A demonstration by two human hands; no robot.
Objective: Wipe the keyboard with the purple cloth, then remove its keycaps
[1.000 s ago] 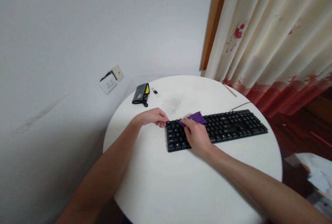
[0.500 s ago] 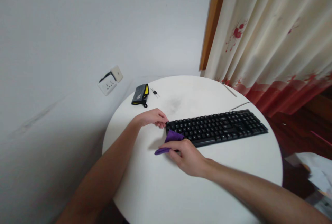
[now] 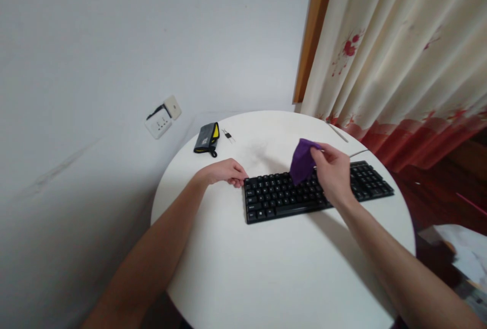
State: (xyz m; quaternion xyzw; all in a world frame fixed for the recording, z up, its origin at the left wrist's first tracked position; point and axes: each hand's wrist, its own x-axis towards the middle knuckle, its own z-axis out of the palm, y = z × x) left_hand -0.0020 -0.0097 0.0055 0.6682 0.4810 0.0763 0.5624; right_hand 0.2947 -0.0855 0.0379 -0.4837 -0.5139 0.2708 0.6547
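Observation:
A black computer keyboard point(image 3: 283, 194) lies on the round white table point(image 3: 274, 278). At its upper left corner my left hand point(image 3: 226, 171) is closed, thumb and fingers pinching the edge. My right hand point(image 3: 333, 169) is raised over the keyboard's right half and pinches a purple cloth point(image 3: 303, 161) by one corner. The cloth hangs down in front of the keys; whether it touches them I cannot tell. Part of the keyboard is hidden behind my right hand and the cloth.
At the table's back left are a grey and yellow folded pouch point(image 3: 207, 138) and a small black item with thin metal ends point(image 3: 228, 135). A wall socket point(image 3: 159, 123) is beyond them. A curtain point(image 3: 391, 65) hangs at the right, and a cable point(image 3: 358, 154) runs behind the keyboard.
My right hand has lifted the purple cloth from the keyboard's lower left corner and moved it right and farther back, above the keys. My left hand stays at the corner.

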